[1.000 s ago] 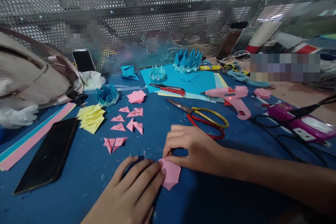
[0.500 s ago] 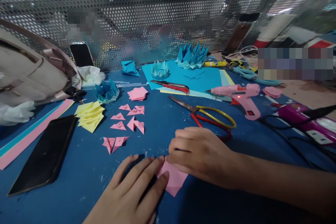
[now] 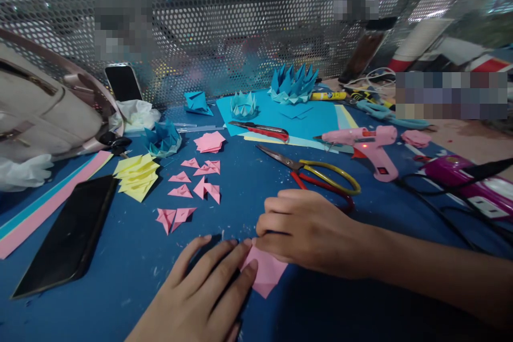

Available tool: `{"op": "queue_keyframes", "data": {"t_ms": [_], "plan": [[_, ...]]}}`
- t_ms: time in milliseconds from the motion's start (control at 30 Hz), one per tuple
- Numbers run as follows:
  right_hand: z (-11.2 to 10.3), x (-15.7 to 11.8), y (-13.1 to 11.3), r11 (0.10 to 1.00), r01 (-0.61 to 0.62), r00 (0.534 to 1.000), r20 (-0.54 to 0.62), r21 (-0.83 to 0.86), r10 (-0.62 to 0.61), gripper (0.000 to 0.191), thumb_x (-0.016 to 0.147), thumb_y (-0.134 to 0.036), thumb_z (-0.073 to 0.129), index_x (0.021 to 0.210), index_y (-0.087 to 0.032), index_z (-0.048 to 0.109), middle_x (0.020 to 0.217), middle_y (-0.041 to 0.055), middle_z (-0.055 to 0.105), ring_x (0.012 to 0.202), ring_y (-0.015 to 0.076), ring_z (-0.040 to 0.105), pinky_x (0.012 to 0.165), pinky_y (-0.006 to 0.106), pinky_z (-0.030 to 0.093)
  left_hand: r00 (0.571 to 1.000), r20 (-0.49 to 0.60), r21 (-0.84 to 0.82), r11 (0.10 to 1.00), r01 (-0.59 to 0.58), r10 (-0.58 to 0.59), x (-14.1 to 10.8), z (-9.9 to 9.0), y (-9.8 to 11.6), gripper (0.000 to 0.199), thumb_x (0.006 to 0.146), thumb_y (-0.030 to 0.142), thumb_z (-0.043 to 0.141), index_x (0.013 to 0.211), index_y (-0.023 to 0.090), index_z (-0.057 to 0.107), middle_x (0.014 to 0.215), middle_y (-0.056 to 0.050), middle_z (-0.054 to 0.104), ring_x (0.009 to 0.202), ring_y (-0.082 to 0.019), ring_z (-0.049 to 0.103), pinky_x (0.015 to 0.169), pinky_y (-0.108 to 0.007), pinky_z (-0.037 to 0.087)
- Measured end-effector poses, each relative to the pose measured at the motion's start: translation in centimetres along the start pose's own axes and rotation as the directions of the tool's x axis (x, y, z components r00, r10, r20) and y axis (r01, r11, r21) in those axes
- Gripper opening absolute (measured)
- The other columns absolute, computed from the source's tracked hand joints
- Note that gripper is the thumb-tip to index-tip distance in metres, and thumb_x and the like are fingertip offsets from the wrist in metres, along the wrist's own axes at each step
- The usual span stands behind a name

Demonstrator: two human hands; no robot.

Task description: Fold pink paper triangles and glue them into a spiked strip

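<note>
A small pink paper square (image 3: 266,277) lies on the blue tabletop at the lower middle, with a crease near its front corner. My left hand (image 3: 210,283) rests over its left side, fingers stretched out and their tips on the paper. Curled at the paper's upper edge is my right hand (image 3: 306,232), its fingertips pinching or pressing there; the exact contact is hidden. To the left of the hands are several folded pink triangles (image 3: 181,191) and a stack of pink paper (image 3: 210,141). Scissors (image 3: 298,164) with red and yellow handles lie just beyond my right hand.
A pink glue gun (image 3: 364,141) with a lit red light stands right, near a purple power strip (image 3: 468,181) and black cables. Farther back are a red cutter (image 3: 266,131) and blue folded-paper flowers (image 3: 294,85). Yellow paper (image 3: 137,176), a dark phone (image 3: 70,235) and a bag (image 3: 44,96) occupy the left.
Both hands stay on the pink paper in nearly the same places. The right hand and forearm have shifted only very slightly.
</note>
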State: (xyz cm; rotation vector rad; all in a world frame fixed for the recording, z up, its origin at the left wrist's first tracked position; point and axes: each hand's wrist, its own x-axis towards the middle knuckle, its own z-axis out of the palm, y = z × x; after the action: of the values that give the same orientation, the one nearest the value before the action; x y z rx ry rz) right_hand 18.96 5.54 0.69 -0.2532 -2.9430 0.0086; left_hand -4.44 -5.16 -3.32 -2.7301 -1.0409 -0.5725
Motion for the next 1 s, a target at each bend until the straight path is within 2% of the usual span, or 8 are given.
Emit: {"op": "queue_keyframes", "data": {"t_ms": [300, 433, 500, 600, 733, 833, 933, 1000], "plan": [[-0.2, 0.2, 0.1, 0.998, 0.047, 0.999, 0.003, -0.031, -0.047, 0.018, 0.097, -0.013, 0.052, 0.084, -0.019, 0.062, 0.084, 0.0013, 0.063, 0.073, 0.0169, 0.042, 0.059, 0.034, 0.020, 1.000, -0.003, 0.035, 0.999, -0.009, 0.009, 0.0, -0.1, 0.0, 0.038, 0.098, 0.020, 0.040, 0.128, 0.019, 0.062, 0.133, -0.003, 0.064, 0.122, -0.020, 0.052, 0.118, -0.043, 0.015], [-0.6, 0.4, 0.1, 0.999, 0.041, 0.998, 0.041, -0.023, -0.040, 0.017, 0.096, -0.016, 0.054, 0.082, -0.019, 0.063, 0.084, 0.0013, 0.062, 0.074, 0.0174, 0.041, 0.060, 0.034, 0.021, 0.998, 0.012, 0.075, 0.995, -0.060, 0.059, 0.7, -1.3, -0.2, 0.036, 0.100, 0.023, 0.040, 0.124, 0.018, 0.065, 0.127, -0.002, 0.068, 0.118, -0.020, 0.054, 0.119, -0.041, 0.011], [-1.1, 0.5, 0.0, 1.000, 0.011, 0.997, 0.079, 0.013, -0.012, 0.018, 0.095, -0.023, 0.057, 0.079, -0.019, 0.063, 0.084, 0.0016, 0.061, 0.075, 0.0178, 0.041, 0.062, 0.035, 0.023, 0.989, 0.104, 0.107, 0.987, -0.116, 0.105, 1.2, -2.2, -0.3, 0.034, 0.100, 0.027, 0.044, 0.126, 0.018, 0.064, 0.127, -0.001, 0.068, 0.118, -0.019, 0.055, 0.119, -0.039, 0.012], [-2.0, 0.5, 0.0, 0.997, -0.039, 0.992, 0.122, 0.068, 0.030, 0.024, 0.094, -0.031, 0.058, 0.075, -0.019, 0.064, 0.079, 0.0017, 0.059, 0.074, 0.0178, 0.041, 0.063, 0.036, 0.023, 0.986, 0.111, 0.112, 0.984, -0.138, 0.126, 1.7, -3.0, -0.5, 0.036, 0.100, 0.033, 0.043, 0.125, 0.018, 0.065, 0.126, -0.001, 0.069, 0.117, -0.019, 0.056, 0.119, -0.039, 0.010], [-2.5, 0.4, -0.2, 0.992, -0.076, 0.988, 0.142, 0.099, 0.062, 0.023, 0.091, -0.026, 0.060, 0.070, -0.018, 0.063, 0.073, 0.0015, 0.057, 0.073, 0.0177, 0.041, 0.064, 0.035, 0.023, 0.989, 0.101, 0.082, 0.990, -0.112, 0.104, 1.4, -2.4, -0.4, 0.037, 0.100, 0.032, 0.042, 0.128, 0.017, 0.062, 0.130, -0.003, 0.067, 0.120, -0.020, 0.054, 0.120, -0.041, 0.008], [-1.8, 0.3, -0.5, 0.978, -0.150, 0.987, 0.084, 0.143, 0.139, 0.025, 0.092, -0.025, 0.059, 0.068, -0.017, 0.063, 0.074, 0.0020, 0.059, 0.073, 0.0173, 0.042, 0.065, 0.034, 0.026, 0.995, 0.067, 0.036, 0.997, -0.071, 0.068, 0.8, -1.6, -0.2, 0.039, 0.100, 0.031, 0.039, 0.129, 0.018, 0.060, 0.134, -0.004, 0.063, 0.125, -0.020, 0.050, 0.119, -0.043, 0.009], [-0.6, 0.4, -0.7, 0.938, -0.263, 0.964, 0.015, 0.225, 0.267, 0.017, 0.092, -0.029, 0.063, 0.080, -0.017, 0.063, 0.081, 0.0015, 0.062, 0.076, 0.0163, 0.046, 0.067, 0.031, 0.031, 0.996, 0.075, 0.010, 0.999, -0.046, 0.046, 0.5, -1.2, -0.1, 0.039, 0.099, 0.030, 0.040, 0.131, 0.018, 0.059, 0.134, -0.005, 0.063, 0.125, -0.022, 0.049, 0.119, -0.043, 0.010], [0.0, 0.4, -0.8, 0.896, -0.326, 0.942, 0.028, 0.302, 0.333, 0.015, 0.089, -0.030, 0.067, 0.087, -0.016, 0.062, 0.086, 0.0006, 0.063, 0.079, 0.0154, 0.049, 0.070, 0.029, 0.033, 0.997, 0.064, 0.007, 0.999, -0.034, 0.033, 0.4, -1.1, -0.1, 0.040, 0.099, 0.031, 0.040, 0.132, 0.018, 0.058, 0.133, -0.006, 0.063, 0.126, -0.023, 0.048, 0.118, -0.043, 0.012]]}}
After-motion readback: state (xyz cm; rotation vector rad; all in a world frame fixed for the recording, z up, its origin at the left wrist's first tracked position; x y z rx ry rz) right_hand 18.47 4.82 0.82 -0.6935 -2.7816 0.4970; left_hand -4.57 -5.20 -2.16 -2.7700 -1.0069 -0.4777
